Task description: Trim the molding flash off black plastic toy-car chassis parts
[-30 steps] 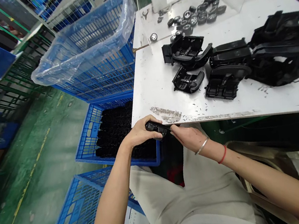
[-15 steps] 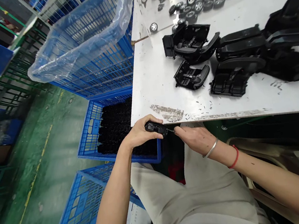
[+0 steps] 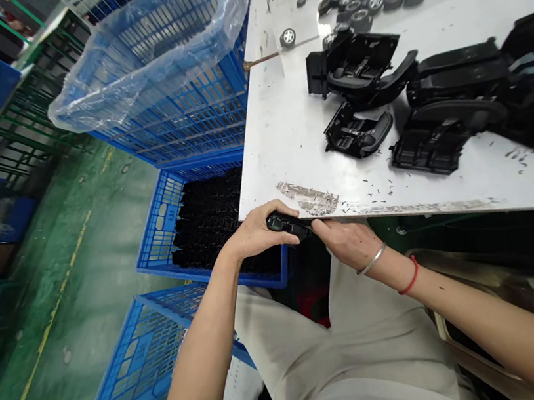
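Gripping a small black plastic part in the clenched left hand — the right hand pinches its end, which next calls for a steady hold — with a blue crate of black parts just under the left hand.

We are gripping a small black plastic part in our left hand, while our right hand is touching its end (white workbench edge just beyond).
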### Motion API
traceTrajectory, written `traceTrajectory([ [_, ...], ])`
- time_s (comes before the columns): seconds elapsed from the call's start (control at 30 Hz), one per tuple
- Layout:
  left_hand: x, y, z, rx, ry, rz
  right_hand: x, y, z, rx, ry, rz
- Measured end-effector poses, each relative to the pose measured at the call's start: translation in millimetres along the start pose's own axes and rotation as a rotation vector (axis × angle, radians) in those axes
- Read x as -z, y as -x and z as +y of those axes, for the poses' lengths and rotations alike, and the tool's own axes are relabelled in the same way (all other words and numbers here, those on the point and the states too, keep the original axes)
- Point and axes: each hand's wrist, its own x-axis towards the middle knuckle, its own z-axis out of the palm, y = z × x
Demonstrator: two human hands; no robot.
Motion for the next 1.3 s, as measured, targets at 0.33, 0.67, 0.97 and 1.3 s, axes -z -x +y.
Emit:
traceTrajectory([
  [0.33,3.5,1.7,7.0,0.044,-0.004,-0.028,-2.0,7.9,16.6,0.086,-0.509,0.046],
  [0.67,4.0,1.3,9.0,0.083,0.058,-0.037,6.2,9.2,22.1,0.082,-0.545,0.008],
  [0.97,1.5,1.5,3.5,0.058,0.086,-0.018,-5.4,1.1,23.4,0.138,-0.717,0.008],
  [1.3,0.9,1.2,4.5,0.044,0.014,-0.023,-5.1,18.4,27.3,0.174,-0.692,0.016],
])
